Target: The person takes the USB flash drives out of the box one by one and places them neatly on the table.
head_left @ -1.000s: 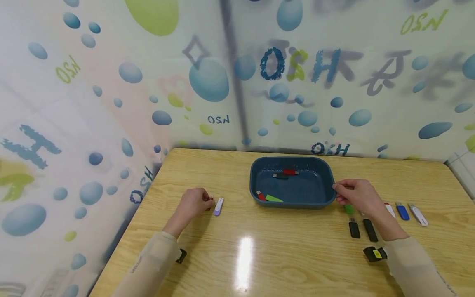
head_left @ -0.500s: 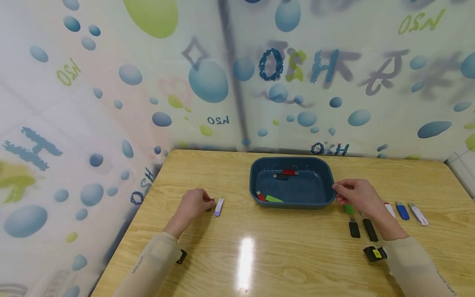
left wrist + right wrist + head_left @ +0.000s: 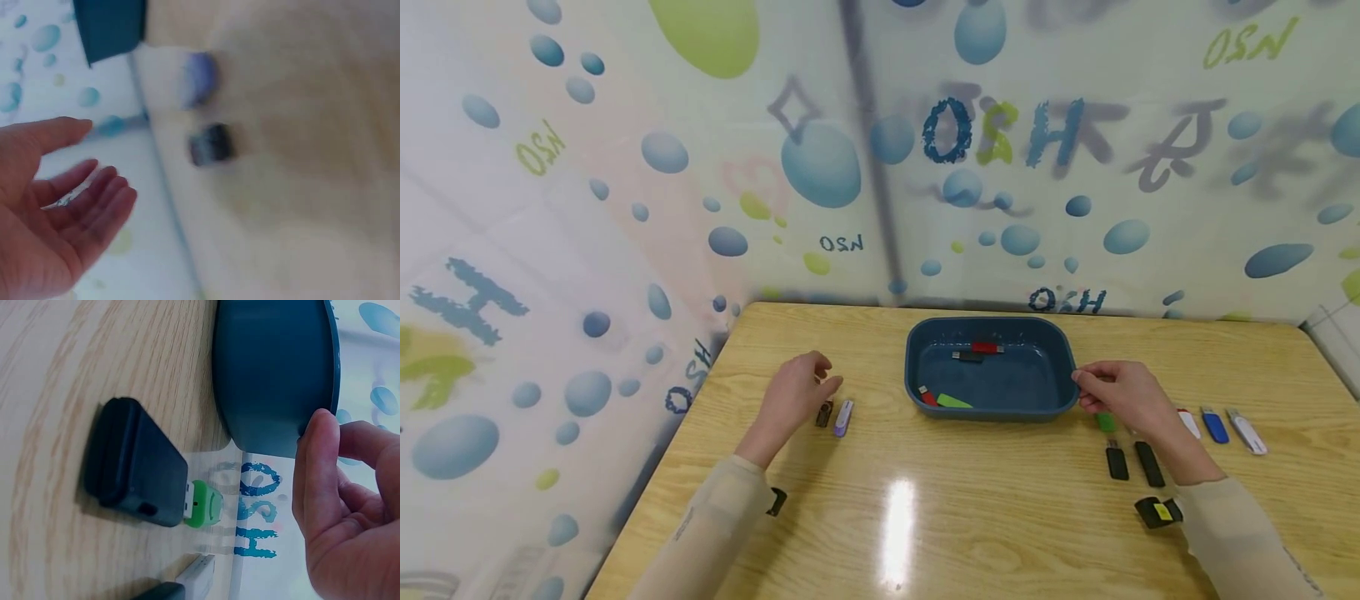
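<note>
A dark blue plastic box (image 3: 992,414) stands on the table. My right hand (image 3: 1123,396) pinches its right rim between thumb and fingers, closely seen in the right wrist view (image 3: 350,500). My left hand (image 3: 793,396) hovers over the table's left side, fingers loosely bent, holding nothing; the left wrist view also has the hand (image 3: 62,206) with thumb and fingers apart. Just below it lie a dark USB stick (image 3: 824,414) and a purple-and-white USB stick (image 3: 843,418), both blurred in the left wrist view.
Inside the box are a red USB stick (image 3: 985,347), a black one (image 3: 967,357), another red one (image 3: 928,396) and a green one (image 3: 953,402). Right of it lie several more, including black (image 3: 1117,461), green (image 3: 1107,422), blue (image 3: 1214,425) and white (image 3: 1247,432) sticks. A patterned wall stands behind.
My left hand has let go of the dark USB stick and risen up and away from it, fingers spreading. The stick stays on the table. My right hand and the box have not moved.
</note>
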`<action>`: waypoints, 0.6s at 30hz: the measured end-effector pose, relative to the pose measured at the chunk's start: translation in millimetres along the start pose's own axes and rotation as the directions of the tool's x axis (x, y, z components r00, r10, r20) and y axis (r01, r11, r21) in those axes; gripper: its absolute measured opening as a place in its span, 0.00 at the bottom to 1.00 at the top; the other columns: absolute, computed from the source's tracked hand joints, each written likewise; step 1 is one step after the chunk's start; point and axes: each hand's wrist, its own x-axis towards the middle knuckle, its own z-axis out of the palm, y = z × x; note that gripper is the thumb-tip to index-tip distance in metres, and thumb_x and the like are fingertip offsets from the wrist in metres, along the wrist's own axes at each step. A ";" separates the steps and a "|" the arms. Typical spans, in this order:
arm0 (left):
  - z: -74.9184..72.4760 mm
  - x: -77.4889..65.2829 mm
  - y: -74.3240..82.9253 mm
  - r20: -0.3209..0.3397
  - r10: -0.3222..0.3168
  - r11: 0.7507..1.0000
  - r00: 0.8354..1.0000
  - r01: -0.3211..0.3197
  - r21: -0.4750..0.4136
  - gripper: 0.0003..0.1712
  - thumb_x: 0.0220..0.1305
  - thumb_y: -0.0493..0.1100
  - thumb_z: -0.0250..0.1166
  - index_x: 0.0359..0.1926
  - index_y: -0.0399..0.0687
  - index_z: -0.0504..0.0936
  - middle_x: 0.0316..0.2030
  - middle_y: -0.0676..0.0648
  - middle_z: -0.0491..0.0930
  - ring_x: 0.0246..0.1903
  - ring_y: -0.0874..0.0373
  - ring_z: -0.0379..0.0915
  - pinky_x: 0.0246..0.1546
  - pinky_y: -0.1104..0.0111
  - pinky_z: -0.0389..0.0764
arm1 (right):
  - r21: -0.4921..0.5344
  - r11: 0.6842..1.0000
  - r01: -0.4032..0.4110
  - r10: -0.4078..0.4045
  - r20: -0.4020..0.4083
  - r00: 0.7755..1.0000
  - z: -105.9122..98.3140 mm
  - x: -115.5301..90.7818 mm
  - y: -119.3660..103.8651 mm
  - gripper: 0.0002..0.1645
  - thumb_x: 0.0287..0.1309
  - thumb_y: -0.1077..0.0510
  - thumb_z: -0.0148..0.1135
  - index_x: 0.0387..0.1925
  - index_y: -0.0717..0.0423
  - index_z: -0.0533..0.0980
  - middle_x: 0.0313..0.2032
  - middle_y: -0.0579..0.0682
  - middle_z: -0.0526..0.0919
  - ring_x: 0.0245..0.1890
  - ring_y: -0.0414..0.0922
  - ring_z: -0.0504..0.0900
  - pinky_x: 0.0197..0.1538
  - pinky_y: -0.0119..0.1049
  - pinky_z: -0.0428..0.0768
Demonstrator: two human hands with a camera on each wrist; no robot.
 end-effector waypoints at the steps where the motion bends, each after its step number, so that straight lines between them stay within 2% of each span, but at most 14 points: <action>1: -1.9 2.1 6.5 -0.015 0.038 0.999 0.999 -0.038 -0.006 0.19 0.70 0.47 0.70 0.52 0.37 0.84 0.44 0.41 0.84 0.43 0.46 0.82 0.44 0.52 0.85 | -0.001 1.000 -0.001 0.001 0.000 1.000 -0.1 0.0 -0.1 0.30 0.78 0.53 0.56 0.60 0.81 0.72 0.32 0.50 0.87 0.31 0.44 0.87 0.37 0.35 0.88; 4: -5.9 8.9 28.7 -0.045 0.183 0.982 0.982 -0.185 -0.037 0.16 0.70 0.45 0.70 0.51 0.39 0.84 0.46 0.41 0.83 0.47 0.44 0.82 0.47 0.52 0.84 | -0.002 1.000 -0.005 0.005 -0.001 1.000 -0.6 -0.2 -0.6 0.30 0.77 0.54 0.56 0.60 0.81 0.72 0.32 0.50 0.87 0.31 0.44 0.87 0.37 0.35 0.88; 6: -6.1 14.4 43.8 -0.052 0.295 0.953 0.954 -0.297 -0.049 0.14 0.69 0.44 0.71 0.50 0.40 0.85 0.47 0.42 0.83 0.48 0.44 0.81 0.48 0.54 0.84 | -0.003 1.000 -0.006 0.006 -0.003 1.000 -0.9 -0.4 -0.9 0.30 0.77 0.54 0.56 0.60 0.81 0.72 0.32 0.50 0.87 0.31 0.44 0.87 0.37 0.35 0.88; 8: -4.9 20.6 58.1 -0.033 0.407 0.911 0.913 -0.408 -0.054 0.12 0.68 0.42 0.72 0.49 0.41 0.85 0.47 0.44 0.82 0.48 0.46 0.81 0.48 0.56 0.84 | -0.008 1.000 -0.007 0.007 -0.006 1.000 -0.9 -0.5 -0.9 0.30 0.77 0.54 0.56 0.60 0.81 0.72 0.32 0.50 0.87 0.31 0.44 0.88 0.37 0.35 0.88; 11: -2.0 30.1 78.3 0.060 0.536 0.844 0.842 -0.534 -0.053 0.12 0.68 0.43 0.72 0.49 0.44 0.85 0.49 0.47 0.82 0.49 0.49 0.81 0.49 0.58 0.83 | -0.016 1.000 -0.007 0.007 -0.008 1.000 -0.6 -0.6 -1.0 0.30 0.77 0.53 0.56 0.60 0.81 0.73 0.32 0.50 0.87 0.31 0.44 0.88 0.36 0.36 0.88; 14: 1.8 39.2 96.3 0.198 0.606 0.792 0.770 -0.607 -0.061 0.13 0.70 0.44 0.71 0.51 0.46 0.85 0.51 0.48 0.81 0.51 0.51 0.80 0.52 0.60 0.81 | -0.019 1.000 -0.004 0.004 -0.010 1.000 0.1 -0.6 -1.4 0.30 0.77 0.53 0.56 0.60 0.80 0.73 0.32 0.50 0.87 0.31 0.44 0.88 0.36 0.36 0.88; 18: 9.5 50.9 114.0 0.348 0.640 0.744 0.685 -0.665 -0.060 0.15 0.71 0.45 0.70 0.54 0.45 0.85 0.54 0.47 0.80 0.54 0.51 0.79 0.56 0.61 0.80 | -0.015 1.000 -0.002 0.002 -0.013 1.000 0.7 -0.6 -2.4 0.30 0.77 0.53 0.56 0.60 0.81 0.73 0.32 0.50 0.87 0.31 0.44 0.87 0.36 0.36 0.88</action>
